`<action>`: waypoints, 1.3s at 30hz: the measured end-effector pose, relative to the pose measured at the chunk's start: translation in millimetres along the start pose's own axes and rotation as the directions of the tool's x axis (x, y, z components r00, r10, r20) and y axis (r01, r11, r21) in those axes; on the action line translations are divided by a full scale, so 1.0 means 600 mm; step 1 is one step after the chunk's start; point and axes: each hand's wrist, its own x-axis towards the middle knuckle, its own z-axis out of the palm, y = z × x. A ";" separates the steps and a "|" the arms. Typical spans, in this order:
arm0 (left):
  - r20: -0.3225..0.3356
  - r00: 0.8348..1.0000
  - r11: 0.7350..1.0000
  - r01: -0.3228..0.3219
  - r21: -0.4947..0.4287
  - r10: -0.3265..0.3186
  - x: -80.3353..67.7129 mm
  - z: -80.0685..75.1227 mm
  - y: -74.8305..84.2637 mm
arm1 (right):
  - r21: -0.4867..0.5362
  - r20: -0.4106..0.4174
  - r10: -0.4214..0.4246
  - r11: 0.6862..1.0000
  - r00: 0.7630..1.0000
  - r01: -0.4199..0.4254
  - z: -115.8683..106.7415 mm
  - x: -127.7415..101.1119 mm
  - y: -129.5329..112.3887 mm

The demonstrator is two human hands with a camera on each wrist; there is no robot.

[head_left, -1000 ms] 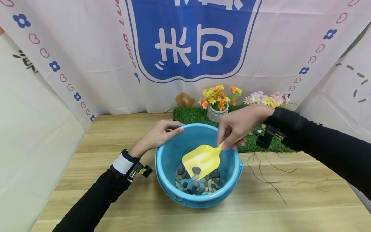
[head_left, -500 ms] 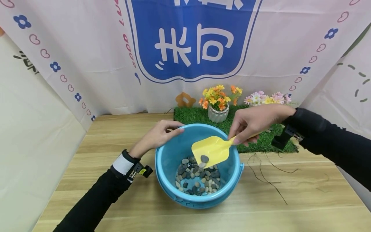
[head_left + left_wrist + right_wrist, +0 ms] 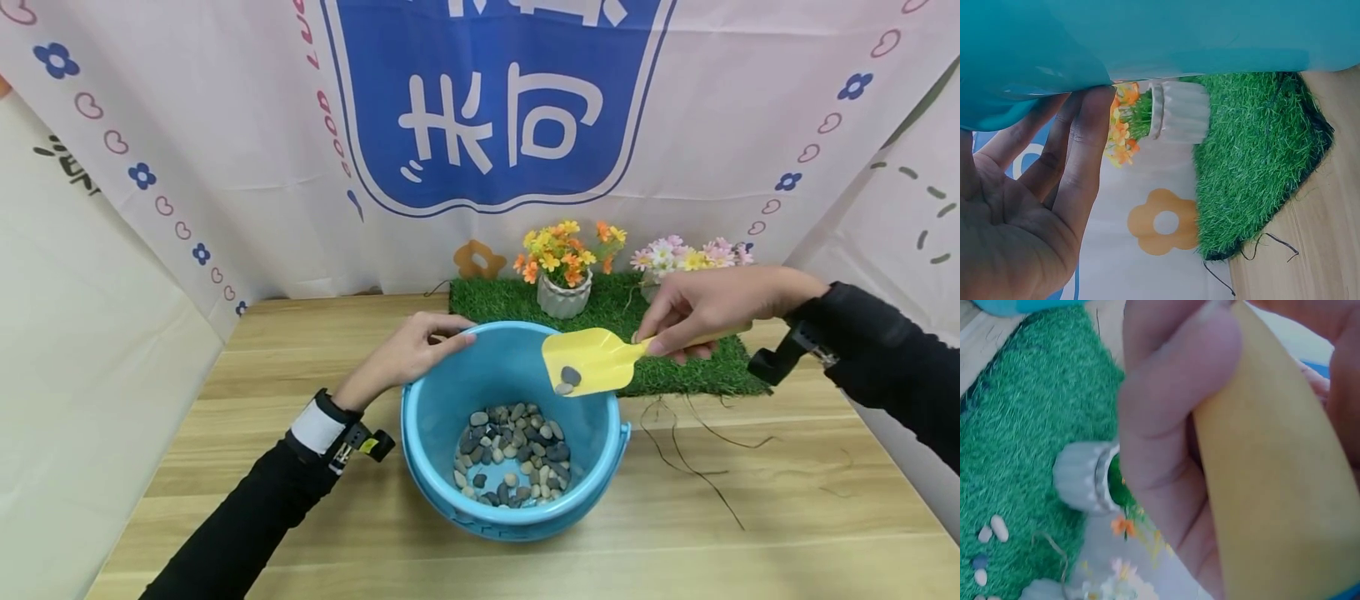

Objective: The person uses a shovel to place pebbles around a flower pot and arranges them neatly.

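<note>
A blue bucket (image 3: 427,492) stands upright on the wooden table, with grey, black and pale pebbles (image 3: 525,442) spread over its bottom. My left hand (image 3: 412,346) holds its rim at the far left; in the left wrist view the fingers (image 3: 1088,144) lie against the wall's outer side. My right hand (image 3: 701,312) grips the handle of a yellow toy shovel (image 3: 600,350). The scoop overlaps the bucket's right rim in the head view, with one dark stone (image 3: 571,376) and one paler stone (image 3: 564,388) near its front edge. The handle (image 3: 1266,469) fills much of the right wrist view.
Behind the bucket lies an artificial grass mat (image 3: 495,293) bearing a white pot (image 3: 564,298) of orange and yellow flowers. Pink and white flowers (image 3: 663,257) stand to its right. Small stones (image 3: 999,529) rest on the mat. Loose dark threads (image 3: 693,471) lie on the table (image 3: 787,500).
The right hand has moved right and slightly up, lifting the shovel with its two stones from low in the bucket to the right rim. The left hand stays on the rim.
</note>
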 end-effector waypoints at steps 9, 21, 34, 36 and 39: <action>-0.005 1.000 1.000 -0.003 -0.007 0.003 0.000 0.001 -0.003 | 0.016 -0.119 0.049 0.999 0.992 -0.048 -0.011 -0.055 0.050; -0.005 1.000 1.000 -0.008 -0.015 0.008 0.000 0.001 -0.005 | 0.067 -0.248 0.257 0.966 0.934 -0.248 -0.001 -0.086 0.151; 0.000 1.000 1.000 -0.005 -0.010 0.005 0.000 0.000 -0.004 | 0.117 -0.288 0.414 0.910 0.863 -0.397 0.022 -0.082 0.225; -0.001 1.000 1.000 -0.006 -0.010 0.006 0.000 0.000 -0.004 | 0.126 -0.309 0.426 0.905 0.850 -0.407 0.025 -0.081 0.229; 0.000 1.000 1.000 -0.007 -0.007 0.007 0.000 0.000 -0.004 | 0.114 -0.348 0.441 0.896 0.828 -0.429 0.030 -0.076 0.236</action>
